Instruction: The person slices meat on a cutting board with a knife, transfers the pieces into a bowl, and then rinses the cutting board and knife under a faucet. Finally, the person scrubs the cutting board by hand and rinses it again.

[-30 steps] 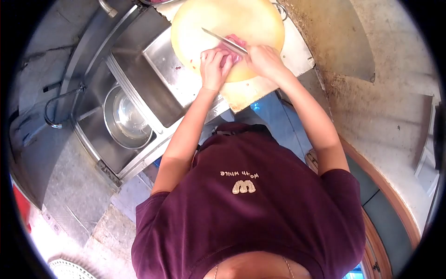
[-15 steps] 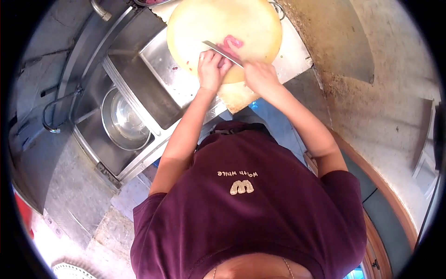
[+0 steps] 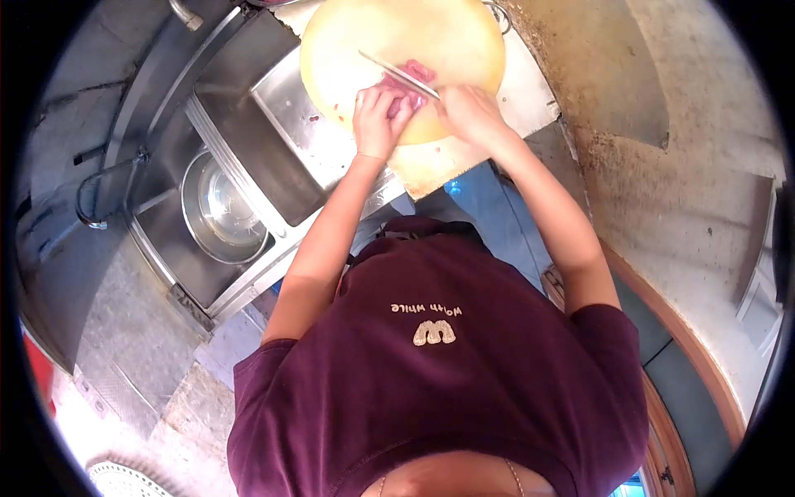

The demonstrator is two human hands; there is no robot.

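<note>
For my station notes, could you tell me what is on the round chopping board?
Meat, pinned by the left hand; the right hand holds a knife on it. Fingers cover part of the meat.

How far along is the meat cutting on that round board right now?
Done: no finished pile of slices shows on the round board. In hand: the left hand pins the pink meat while the right hand lays the knife across it. Left: the meat looks mostly one lump, so most cutting remains, I'd judge.
</note>
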